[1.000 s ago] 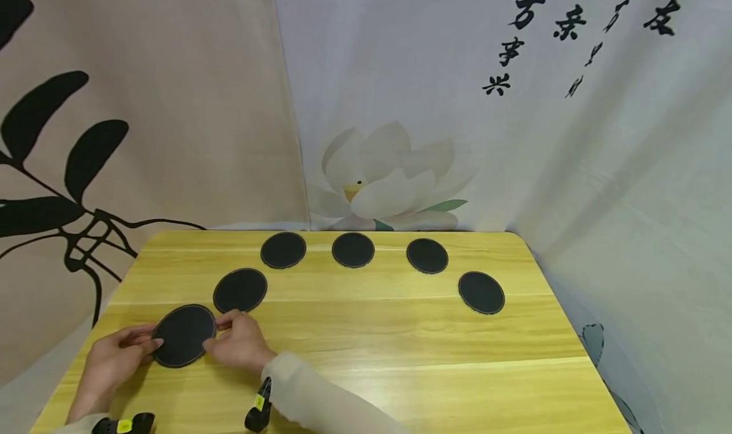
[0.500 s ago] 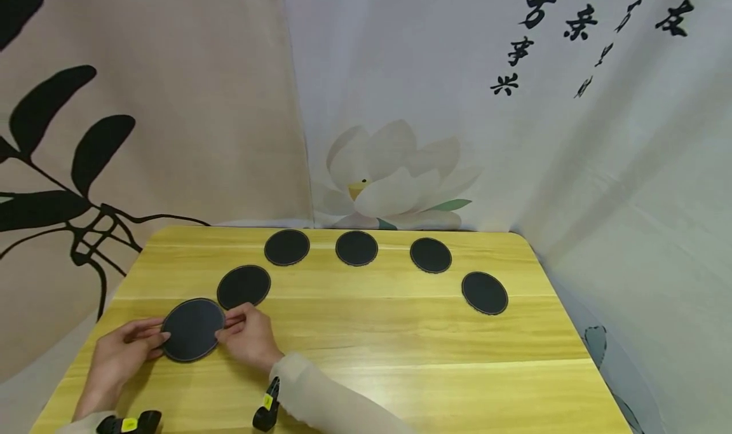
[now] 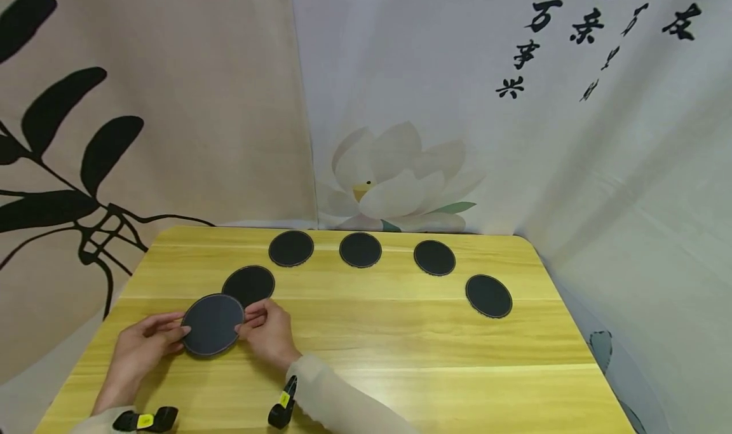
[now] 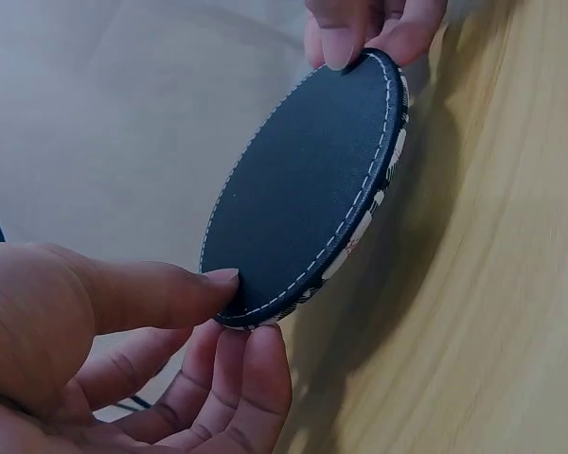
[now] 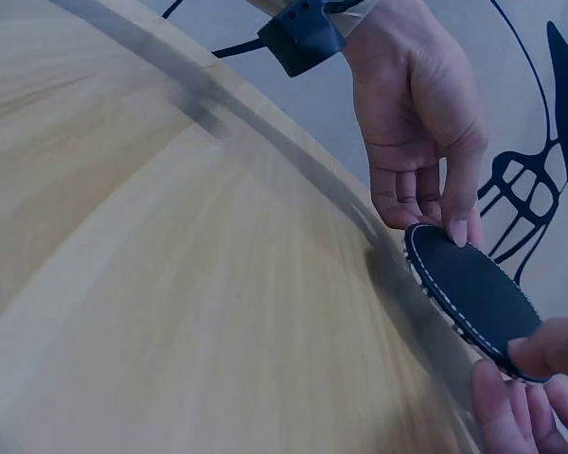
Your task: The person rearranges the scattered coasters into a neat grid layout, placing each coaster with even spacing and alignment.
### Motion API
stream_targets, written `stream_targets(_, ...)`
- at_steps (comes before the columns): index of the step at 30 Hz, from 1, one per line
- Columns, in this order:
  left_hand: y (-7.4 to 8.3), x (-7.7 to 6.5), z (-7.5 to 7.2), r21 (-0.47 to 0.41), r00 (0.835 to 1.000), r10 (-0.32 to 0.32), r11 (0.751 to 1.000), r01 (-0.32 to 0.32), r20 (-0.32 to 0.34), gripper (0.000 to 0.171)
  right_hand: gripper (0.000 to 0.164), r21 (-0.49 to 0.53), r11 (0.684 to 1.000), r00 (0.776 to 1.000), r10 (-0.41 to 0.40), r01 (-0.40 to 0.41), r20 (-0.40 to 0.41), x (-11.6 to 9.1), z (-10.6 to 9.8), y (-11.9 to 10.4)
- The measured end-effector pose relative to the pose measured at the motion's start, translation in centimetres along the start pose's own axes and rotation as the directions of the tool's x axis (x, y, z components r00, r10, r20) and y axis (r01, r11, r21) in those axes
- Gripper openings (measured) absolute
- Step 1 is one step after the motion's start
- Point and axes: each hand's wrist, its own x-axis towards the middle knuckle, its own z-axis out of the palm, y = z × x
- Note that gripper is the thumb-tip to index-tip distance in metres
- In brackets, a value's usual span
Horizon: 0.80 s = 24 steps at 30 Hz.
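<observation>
Over the left part of the table (image 3: 434, 342): one black disc (image 3: 212, 326) held tilted, clear of the wood, shadow on the surface below it. Pale stitching runs just inside its rim; the left wrist view catches a patterned light-and-dark edge.

Left hand (image 3: 143, 348), on the disc's side toward the table's left edge: thumb on the face, fingers bent beneath, pinching the rim with only the disc's thickness between. Right hand (image 3: 271, 332), on the side toward the table's middle: same narrow pinch, thumb on top, fingers curled.

Table surface yellow, wood-grained, bands running side to side; far corners rounded, pale sheen toward the near middle. More discs lie flat in an arc: second disc (image 3: 251, 281) at the table's left, partly covered in the head view by the held one; third disc (image 3: 291, 248), fourth disc (image 3: 360, 250) and fifth disc (image 3: 434, 258) along the table's far edge; sixth disc (image 3: 488, 296) toward its right edge.

Room: cloth backdrop (image 3: 229, 122) beyond the table's far edge, beige leftward, whiter rightward, softly creased. Lotus print (image 3: 400, 176) just above that edge; dark leaf print (image 3: 111, 151) beyond the table's left; black characters (image 3: 544, 14) high above its far right corner.
</observation>
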Motion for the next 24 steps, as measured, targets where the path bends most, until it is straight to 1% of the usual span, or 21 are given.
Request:
stream_targets(2, 0.2, 0.0, 0.4, 0.007, 1.0, 0.001, 1.0, -0.001, 0.005, 0.059, 0.028, -0.006, 1.0, 1.0, -0.001, 0.001, -0.001, 0.1, -0.4, 0.1)
stream_targets(4, 0.2, 0.0, 0.7, 0.008, 1.0, 0.003, 1.0, -0.004, 0.008, 0.058, 0.029, -0.042, 0.999, 1.0, -0.006, 0.006, -0.002, 0.2, -0.8, 0.2)
stream_targets(8, 0.2, -0.1, 1.3, -0.006, 1.0, 0.026, 1.0, -0.026, 0.004, 0.055, 0.03, -0.059, 0.998, 1.0, -0.012, 0.013, 0.014, 0.3, -1.6, 0.5)
stream_targets(11, 0.3, -0.2, 1.9, -0.011, 0.999, 0.045, 0.999, -0.045, 0.007, 0.054, 0.032, -0.053, 0.998, 1.0, -0.019, 0.02, 0.019, 0.2, -2.2, 0.6)
stream_targets(17, 0.6, -0.3, 3.1, -0.003, 0.997, 0.069, 0.998, -0.069, 0.042, 0.053, 0.037, -0.027, 0.999, 0.999, -0.021, 0.022, 0.026, 0.1, -3.5, 0.7)
stream_targets(22, 1.0, -0.6, 4.1, -0.012, 0.993, 0.097, 0.995, -0.097, 0.063, 0.051, 0.038, -0.041, 0.999, 0.999, -0.026, 0.027, 0.035, -0.1, -4.8, 0.7)
stream_targets(24, 1.2, -0.7, 4.5, -0.017, 0.993, 0.097, 0.995, -0.096, 0.071, 0.05, 0.039, -0.05, 0.998, 0.999, -0.029, 0.03, 0.036, -0.2, -5.3, 0.7)
